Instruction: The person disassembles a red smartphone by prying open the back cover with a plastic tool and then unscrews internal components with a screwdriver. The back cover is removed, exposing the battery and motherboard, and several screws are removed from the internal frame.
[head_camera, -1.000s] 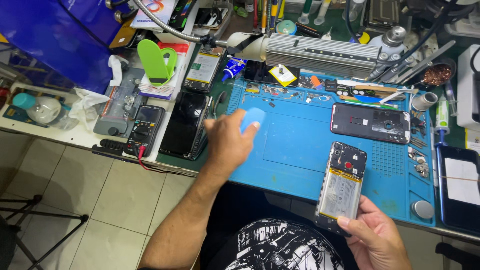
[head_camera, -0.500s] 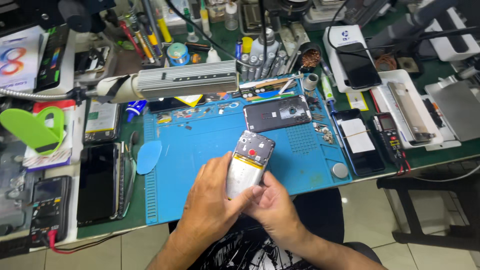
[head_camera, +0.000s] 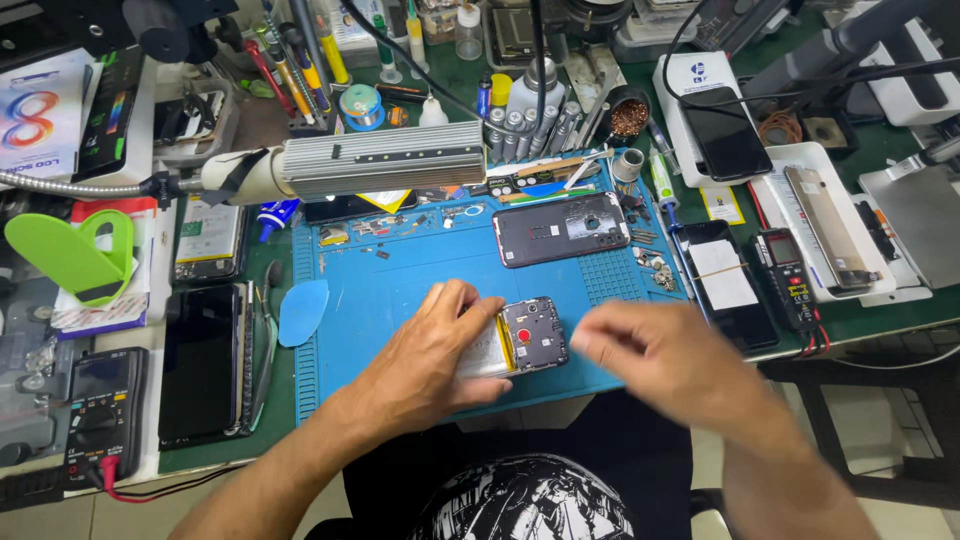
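Left hand (head_camera: 425, 360) clamped flat over opened phone (head_camera: 515, 342) on blue mat (head_camera: 400, 275). Right hand (head_camera: 665, 360) beside phone, blurred; grip unclear. Risk: slip scattering loose screws (head_camera: 655, 265) beyond phone.

Blue work mat (head_camera: 400, 290), pale blue pick (head_camera: 303, 311), bright green stand (head_camera: 70, 255), black phone back (head_camera: 560, 229) with red-dotted opened phone (head_camera: 520, 340) below

From my feed I see a crowded green surface (head_camera: 860, 320) running the width of the view, with a white shelf-like ledge (head_camera: 150, 330) at its left end. Below it the floor (head_camera: 880, 420) is pale square tile with thin grout lines. A dark stool frame (head_camera: 870, 440) stands there at the right. Even, bright light falls from above.
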